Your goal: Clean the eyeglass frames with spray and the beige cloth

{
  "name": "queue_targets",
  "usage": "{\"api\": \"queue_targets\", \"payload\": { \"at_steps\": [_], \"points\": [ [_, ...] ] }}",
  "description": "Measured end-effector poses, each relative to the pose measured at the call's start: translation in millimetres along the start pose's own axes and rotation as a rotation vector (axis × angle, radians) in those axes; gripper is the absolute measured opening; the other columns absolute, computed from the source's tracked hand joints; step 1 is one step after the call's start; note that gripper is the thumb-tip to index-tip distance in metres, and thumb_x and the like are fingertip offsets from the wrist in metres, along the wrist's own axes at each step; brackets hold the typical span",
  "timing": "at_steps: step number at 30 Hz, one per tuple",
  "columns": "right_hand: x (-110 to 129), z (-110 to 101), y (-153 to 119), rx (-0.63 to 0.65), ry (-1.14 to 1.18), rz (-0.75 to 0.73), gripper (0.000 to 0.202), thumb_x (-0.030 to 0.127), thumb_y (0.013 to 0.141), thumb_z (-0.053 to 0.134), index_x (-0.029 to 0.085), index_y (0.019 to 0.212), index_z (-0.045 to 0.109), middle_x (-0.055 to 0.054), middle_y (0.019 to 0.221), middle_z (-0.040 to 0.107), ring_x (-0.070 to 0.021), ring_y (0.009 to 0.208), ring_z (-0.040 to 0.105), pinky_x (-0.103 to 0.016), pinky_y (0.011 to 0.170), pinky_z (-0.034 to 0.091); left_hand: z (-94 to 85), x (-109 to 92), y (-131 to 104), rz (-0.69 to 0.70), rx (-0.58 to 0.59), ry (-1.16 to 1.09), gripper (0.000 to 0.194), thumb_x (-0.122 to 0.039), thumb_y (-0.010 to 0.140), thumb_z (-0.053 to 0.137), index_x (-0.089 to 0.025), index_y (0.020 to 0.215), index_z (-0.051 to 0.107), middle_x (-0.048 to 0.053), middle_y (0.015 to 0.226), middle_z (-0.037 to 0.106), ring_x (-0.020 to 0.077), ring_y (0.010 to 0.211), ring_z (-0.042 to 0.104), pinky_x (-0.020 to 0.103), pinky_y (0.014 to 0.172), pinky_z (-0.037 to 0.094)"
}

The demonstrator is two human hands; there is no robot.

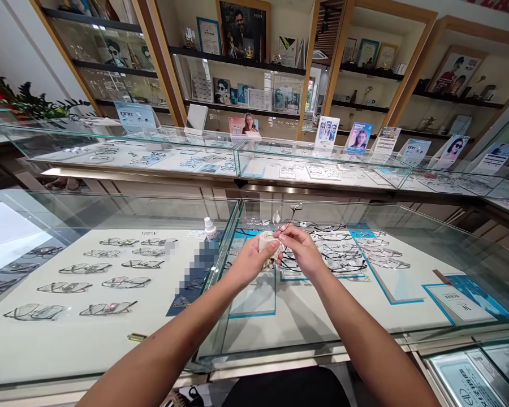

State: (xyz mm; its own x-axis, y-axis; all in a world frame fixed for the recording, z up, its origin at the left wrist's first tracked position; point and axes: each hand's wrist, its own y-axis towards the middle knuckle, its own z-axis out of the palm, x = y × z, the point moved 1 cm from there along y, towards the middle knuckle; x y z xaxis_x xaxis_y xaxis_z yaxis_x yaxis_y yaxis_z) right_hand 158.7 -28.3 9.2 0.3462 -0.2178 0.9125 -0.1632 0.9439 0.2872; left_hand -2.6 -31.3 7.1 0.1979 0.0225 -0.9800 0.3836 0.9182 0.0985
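Note:
Both hands meet above the glass display case. My left hand (251,259) is closed around a cream-coloured cloth (268,242), its thumb laid over the cloth. My right hand (300,249) pinches a thin-framed pair of glasses (285,221) beside the cloth. One round lens and a dark temple of the glasses stick up above the fingers; the rest is hidden by the cloth and fingers. Below the glass, rows of spectacles (343,254) lie behind my right hand.
On the left case stands a small white spray bottle (210,228). A raised glass edge (225,249) runs between the cases. Spectacles (63,287) lie in rows at left, near a small green-gold object (136,337). Another glass case (246,164) with upright cards crosses behind.

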Motion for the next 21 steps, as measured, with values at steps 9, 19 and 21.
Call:
{"api": "queue_targets", "payload": {
  "at_steps": [9,19,21],
  "points": [
    [2,-5,3,-0.073,-0.009,-0.008,0.025,0.047,0.078,0.086,0.023,0.077,0.077,-0.004,0.100,0.066,-0.0165,0.082,0.055,-0.030,0.071,0.049,-8.6,-6,1,-0.034,0.147,0.008,0.065,-0.068,0.086,0.075,-0.014,0.121,0.072,0.011,0.089,0.079,0.0224,0.075,0.072,0.030,0.065,0.053],
    [-3,3,-2,-0.017,0.009,0.041,0.031,0.053,0.078,0.086,0.024,0.081,0.073,-0.004,0.105,0.066,-0.0175,0.078,0.056,-0.031,0.060,0.053,-2.0,-7,-2,0.000,-0.002,0.077,0.064,-0.062,0.081,0.082,-0.014,0.119,0.066,0.001,0.073,0.071,0.0149,0.059,0.063,0.024,0.054,0.044],
    [-4,3,-2,-0.011,-0.018,0.009,0.031,0.053,0.079,0.086,0.024,0.082,0.073,-0.003,0.105,0.065,-0.0168,0.078,0.056,-0.032,0.065,0.054,-2.2,-4,-1,-0.008,-0.029,0.059,0.067,-0.067,0.082,0.079,-0.015,0.121,0.066,0.001,0.074,0.072,0.0161,0.059,0.064,0.025,0.054,0.045]
  ]
}}
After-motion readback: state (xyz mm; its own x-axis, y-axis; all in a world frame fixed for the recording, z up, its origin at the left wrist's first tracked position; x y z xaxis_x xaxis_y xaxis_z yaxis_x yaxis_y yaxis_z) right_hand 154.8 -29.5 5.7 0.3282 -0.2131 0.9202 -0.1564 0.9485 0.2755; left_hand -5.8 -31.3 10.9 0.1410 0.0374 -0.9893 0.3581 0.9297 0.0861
